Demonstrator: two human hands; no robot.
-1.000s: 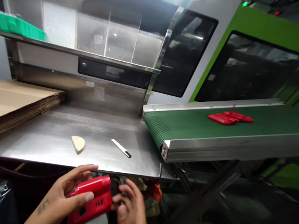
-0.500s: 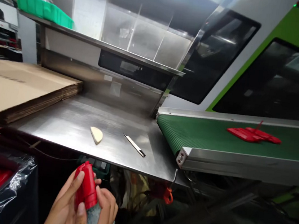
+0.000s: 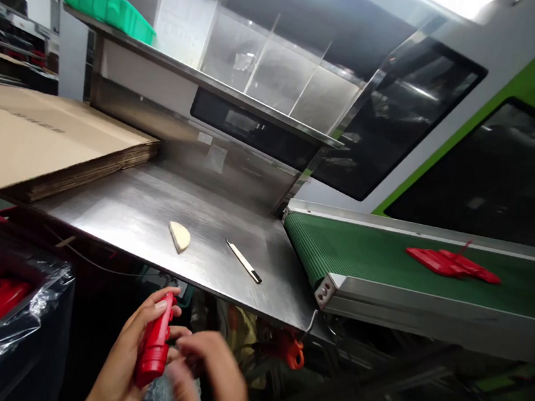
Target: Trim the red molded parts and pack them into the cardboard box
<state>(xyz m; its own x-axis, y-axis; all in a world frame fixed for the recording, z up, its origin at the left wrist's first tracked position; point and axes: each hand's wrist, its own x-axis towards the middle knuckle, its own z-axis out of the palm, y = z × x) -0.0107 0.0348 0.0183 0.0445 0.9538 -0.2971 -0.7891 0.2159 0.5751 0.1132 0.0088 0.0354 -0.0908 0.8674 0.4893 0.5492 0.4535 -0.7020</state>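
Note:
A red plastic moulded part (image 3: 154, 346), with a round ringed end facing down, is gripped in my left hand (image 3: 125, 346) below the table's front edge. My right hand (image 3: 216, 383), smeared by motion, is just to the right of it; whether its fingers touch the part or hold anything is unclear. On the metal table (image 3: 130, 209) beyond lie a cream half-round piece (image 3: 179, 236) and a thin white utility knife (image 3: 243, 261) with a black end.
Flat cardboard (image 3: 55, 139) is stacked at the left. A plastic-lined box (image 3: 38, 322) of red parts stands lower left. More red parts (image 3: 452, 263) lie on the green conveyor belt (image 3: 354, 250). A green bin (image 3: 106, 8) sits on the shelf; orange-handled tool (image 3: 295, 353) hangs below the table.
The red part has turned in my left hand and now shows a narrower side. My right hand has swung away to the right and nearer the camera. The view has tilted.

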